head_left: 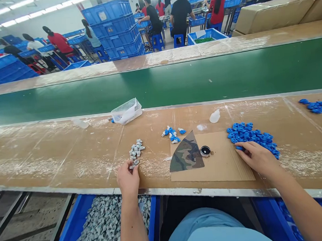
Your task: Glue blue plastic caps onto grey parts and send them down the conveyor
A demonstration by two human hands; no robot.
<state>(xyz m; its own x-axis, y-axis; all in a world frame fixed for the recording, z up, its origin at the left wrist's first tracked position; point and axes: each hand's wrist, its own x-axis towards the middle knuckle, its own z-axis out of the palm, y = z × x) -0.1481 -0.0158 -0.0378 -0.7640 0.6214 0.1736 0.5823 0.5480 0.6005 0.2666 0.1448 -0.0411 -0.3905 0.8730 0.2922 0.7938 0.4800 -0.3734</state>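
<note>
My left hand [128,178] rests at the near end of a small pile of grey plastic pieces [137,148]. Its thumb and forefinger are closed on a small grey plastic piece [135,162]. On the right, my right hand [259,158] pinches a small blue plastic piece [239,148] beside a heap of similar blue pieces [251,133]. Between the hands, a camouflage-patterned fan-shaped sheet [187,155] lies on a cardboard sheet [222,171], next to a small round black dish [205,151]. Behind it sit several blue-and-grey joined pieces [173,133].
A clear plastic tub [127,112] and a small white bottle [214,116] stand before the green conveyor belt [174,81]. More blue pieces [316,106] lie far right. Below the table edge, a blue crate [155,218] holds grey pieces. Several people sit beyond the belt.
</note>
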